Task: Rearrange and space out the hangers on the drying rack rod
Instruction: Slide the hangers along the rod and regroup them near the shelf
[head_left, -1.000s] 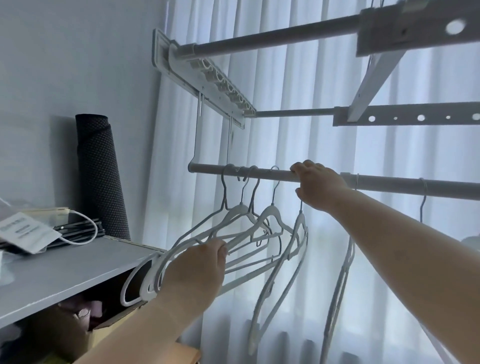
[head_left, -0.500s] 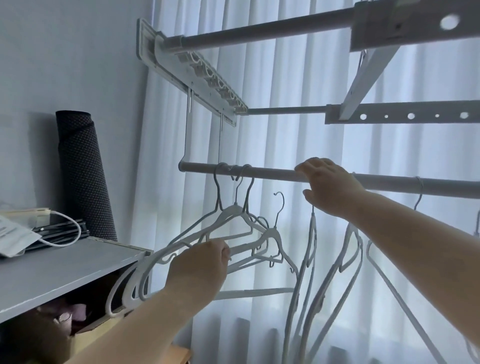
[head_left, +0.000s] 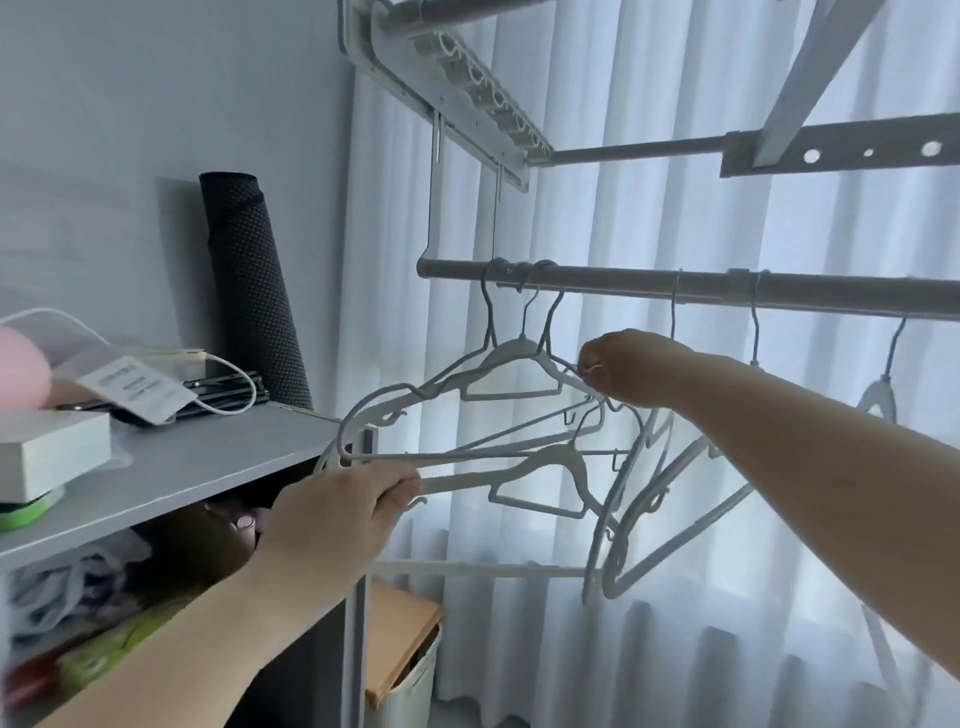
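Hangers, white: three bunched (head_left: 511, 358), hooks crowded at left end of rod (head_left: 623, 283); three more hooks spaced along rod to right. One loose hanger (head_left: 540, 467) off rod, below bunch. Left hand (head_left: 337, 514): fingers clenched round loose hanger's left end. Right hand (head_left: 631, 369): fingertips pinched at a hook beside the bunch; exact grasp unclear. Backdrop: white curtain (head_left: 649, 208). Left: grey shelf (head_left: 208, 457), rolled dark mat (head_left: 249, 291).

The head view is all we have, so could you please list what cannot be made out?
- Rod: its right end, cut by the frame edge.
- Right hand: its grip on the hangers, fingers curled away.
- Paper tag: print too small.
- Hanger bundle: the count, arms overlapping.
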